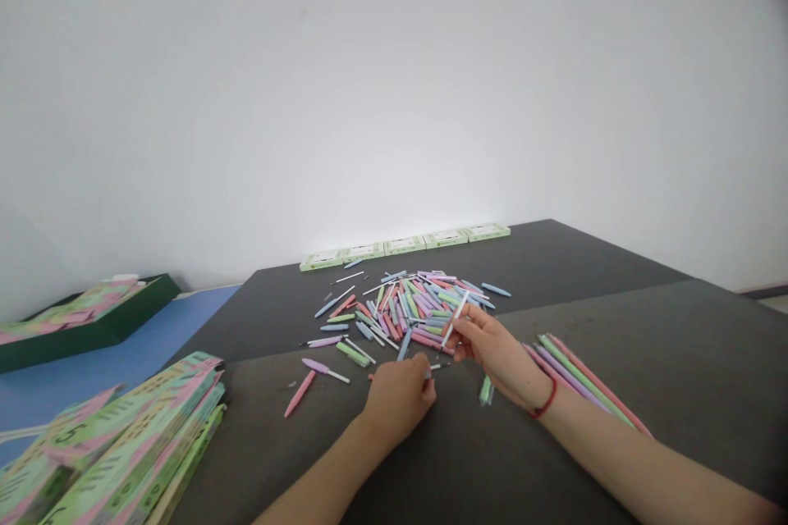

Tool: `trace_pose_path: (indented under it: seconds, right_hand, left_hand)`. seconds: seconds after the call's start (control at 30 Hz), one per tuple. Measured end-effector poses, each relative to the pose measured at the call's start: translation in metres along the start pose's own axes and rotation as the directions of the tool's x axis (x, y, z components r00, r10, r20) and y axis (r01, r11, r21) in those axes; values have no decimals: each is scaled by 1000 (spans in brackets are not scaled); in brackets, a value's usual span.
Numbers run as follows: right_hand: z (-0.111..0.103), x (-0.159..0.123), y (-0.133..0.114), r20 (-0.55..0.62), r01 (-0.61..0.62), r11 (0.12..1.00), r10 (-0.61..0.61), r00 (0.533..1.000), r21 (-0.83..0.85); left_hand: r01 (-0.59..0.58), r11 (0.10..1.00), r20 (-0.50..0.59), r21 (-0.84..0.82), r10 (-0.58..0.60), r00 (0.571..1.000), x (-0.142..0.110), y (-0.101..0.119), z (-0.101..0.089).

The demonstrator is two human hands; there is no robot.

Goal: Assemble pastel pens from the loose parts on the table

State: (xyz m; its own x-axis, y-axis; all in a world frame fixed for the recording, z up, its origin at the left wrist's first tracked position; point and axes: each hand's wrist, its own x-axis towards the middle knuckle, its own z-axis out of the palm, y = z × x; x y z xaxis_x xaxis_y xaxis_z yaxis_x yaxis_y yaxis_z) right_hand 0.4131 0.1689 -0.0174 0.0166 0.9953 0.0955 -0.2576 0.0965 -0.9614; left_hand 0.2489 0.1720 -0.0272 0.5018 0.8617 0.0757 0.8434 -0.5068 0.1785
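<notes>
Between the fingertips of my right hand [492, 353] is a slim white pen refill [455, 318], tilted up above the table. My left hand [400, 394] is curled low over the tabletop at the front of the pile; what its fingers hold is mostly hidden. A blue pen barrel [405, 344] lies just past its knuckles. Beyond both hands spreads a heap of pastel pen parts [406, 305] in pink, blue, green and purple, mixed with white refills. Left of the heap, a purple piece with a white refill [326, 370] lies near a pink barrel [300, 394].
Long pastel pens [584, 381] lie beside my right forearm. A small green piece [486, 390] rests below my right hand. Flat green boxes [405, 245] line the table's back edge. Stacked printed packages [141, 435] fill the left front, with a dark green tray [104, 328] behind them.
</notes>
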Motion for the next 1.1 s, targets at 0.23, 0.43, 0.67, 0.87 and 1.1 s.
trace_pose_path:
  seconds: [0.23, 0.43, 0.67, 0.87, 1.1]
  right_hand:
    - [4, -2, -8, -10, 93, 996, -93, 996, 15]
    - [11, -11, -15, 22, 162, 985, -164, 986, 53]
    - [13, -14, -11, 40, 186, 982, -184, 982, -42]
    - [15, -17, -7, 63, 182, 977, -176, 982, -113]
    - [19, -18, 13, 53, 100, 994, -98, 994, -34]
  left_hand:
    - [-52, 919, -217, -391, -37, 975, -8, -16, -24]
    - [-114, 889, -242, -443, 4, 970, -10, -11, -25]
    - [-119, 875, -245, -469, 1, 970, -12, -9, -26]
    - [-117, 872, -246, -475, -3, 969, -11, -9, -24]
    - [-30, 905, -201, -425, -62, 978, -7, -10, -25]
